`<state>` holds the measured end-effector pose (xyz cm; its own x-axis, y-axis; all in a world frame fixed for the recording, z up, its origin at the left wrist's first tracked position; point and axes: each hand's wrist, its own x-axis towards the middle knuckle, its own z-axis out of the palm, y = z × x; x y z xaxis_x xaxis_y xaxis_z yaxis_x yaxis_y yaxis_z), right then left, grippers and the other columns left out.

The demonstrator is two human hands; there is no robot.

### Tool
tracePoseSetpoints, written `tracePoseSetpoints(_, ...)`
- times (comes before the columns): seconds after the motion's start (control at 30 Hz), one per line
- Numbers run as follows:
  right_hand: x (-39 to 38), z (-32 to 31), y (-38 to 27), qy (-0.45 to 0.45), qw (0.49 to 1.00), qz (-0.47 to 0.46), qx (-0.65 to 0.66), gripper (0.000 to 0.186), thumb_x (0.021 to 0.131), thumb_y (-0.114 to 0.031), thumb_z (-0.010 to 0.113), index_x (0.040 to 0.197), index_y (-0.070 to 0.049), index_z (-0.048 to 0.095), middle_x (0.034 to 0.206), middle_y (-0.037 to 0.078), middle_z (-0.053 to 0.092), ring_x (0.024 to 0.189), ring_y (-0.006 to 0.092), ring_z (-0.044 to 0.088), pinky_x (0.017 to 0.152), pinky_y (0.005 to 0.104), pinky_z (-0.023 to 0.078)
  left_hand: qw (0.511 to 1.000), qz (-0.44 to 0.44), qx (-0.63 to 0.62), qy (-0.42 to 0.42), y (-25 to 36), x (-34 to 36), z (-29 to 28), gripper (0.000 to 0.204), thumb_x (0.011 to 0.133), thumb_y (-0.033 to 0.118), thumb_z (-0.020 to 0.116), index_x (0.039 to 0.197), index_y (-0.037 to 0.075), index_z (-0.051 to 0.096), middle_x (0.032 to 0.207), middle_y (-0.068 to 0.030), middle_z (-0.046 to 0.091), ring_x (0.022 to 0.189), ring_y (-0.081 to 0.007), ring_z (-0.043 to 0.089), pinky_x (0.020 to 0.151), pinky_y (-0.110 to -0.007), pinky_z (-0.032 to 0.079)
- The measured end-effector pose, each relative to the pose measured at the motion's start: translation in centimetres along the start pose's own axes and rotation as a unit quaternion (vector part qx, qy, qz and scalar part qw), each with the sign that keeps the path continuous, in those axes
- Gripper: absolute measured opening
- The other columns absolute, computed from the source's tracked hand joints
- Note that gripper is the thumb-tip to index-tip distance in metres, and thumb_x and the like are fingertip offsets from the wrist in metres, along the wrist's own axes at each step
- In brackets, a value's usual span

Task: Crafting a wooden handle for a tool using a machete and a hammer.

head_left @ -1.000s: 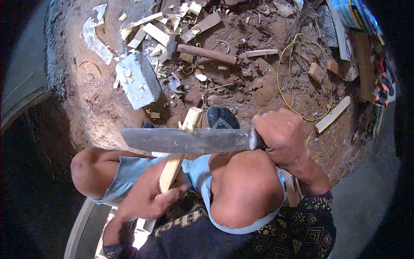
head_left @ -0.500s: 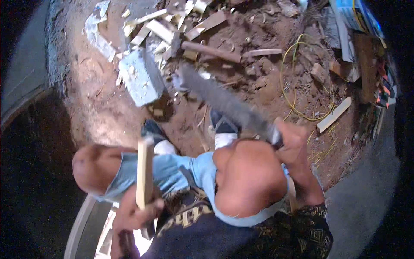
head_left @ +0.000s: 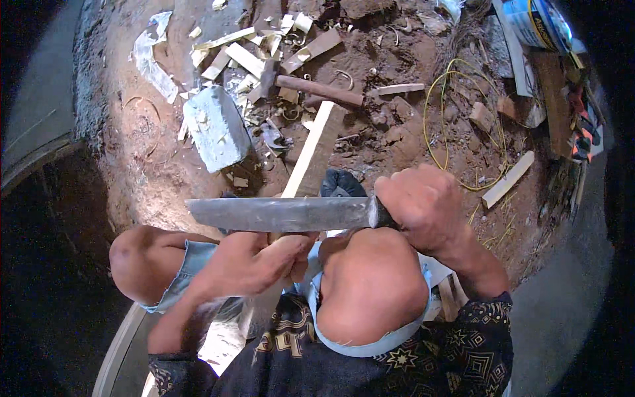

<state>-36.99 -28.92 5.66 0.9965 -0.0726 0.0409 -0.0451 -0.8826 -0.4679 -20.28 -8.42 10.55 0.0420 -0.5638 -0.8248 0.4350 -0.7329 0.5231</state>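
Again, machete [head_left: 284,215] over wooden stick [head_left: 313,147]

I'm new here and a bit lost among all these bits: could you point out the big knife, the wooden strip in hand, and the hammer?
Big knife [head_left: 284,214]: head view, middle of the blade.
Wooden strip [head_left: 309,151]: head view, its pale side.
Hammer [head_left: 316,87]: head view, on the handle.

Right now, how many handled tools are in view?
2 clearly: the large knife in the right hand; the hammer on the dirt, beside wood scraps. More may lie hidden under the scraps.
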Motion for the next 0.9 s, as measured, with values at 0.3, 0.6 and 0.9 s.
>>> tracePoseSetpoints(0.3, -0.5, -0.6, 0.3, -0.01, 1.0, 0.019, 0.0, 0.012, 0.074, -0.022, 0.06, 0.072, -0.013, 0.052, 0.057, 0.003, 0.047, 0.051, 0.0235, 0.054, 0.046, 0.039, 0.039, 0.986, 0.056, 0.156, 0.028, 0.4, -0.7, 0.2, 0.026, 0.093, 0.021, 0.062, 0.112, 0.002, 0.063, 0.075, -0.0047, 0.061, 0.063, -0.0112, 0.057, 0.058, -0.029, 0.046)
tracePoseSetpoints(0.6, -1.3, -1.1, 0.4, -0.02, 0.999, 0.044, -0.005, 0.016, 0.072, -0.026, 0.061, 0.071, -0.013, 0.052, 0.058, 0.003, 0.046, 0.052, 0.0233, 0.054, 0.048, 0.0383, 0.038, 0.986, -0.006, 0.164, -0.001, 1.1, -2.7, -0.3, 0.026, 0.093, 0.02, 0.062, 0.106, -0.001, 0.059, 0.07, -0.0063, 0.059, 0.062, -0.0138, 0.055, 0.057, -0.032, 0.043)
tracePoseSetpoints(0.9, -2.4, -0.4, 0.7, -0.025, 0.994, 0.09, 0.052, 0.037, 0.076, -0.045, 0.064, 0.076, -0.01, 0.054, 0.06, 0.007, 0.05, 0.055, 0.0303, 0.056, 0.05, 0.0425, 0.04, 0.982, -0.031, 0.183, -0.017, -1.1, -5.9, -1.8, 0.034, 0.089, 0.029, 0.066, 0.107, 0.0, 0.06, 0.072, -0.01, 0.062, 0.065, -0.0192, 0.06, 0.062, -0.034, 0.047)
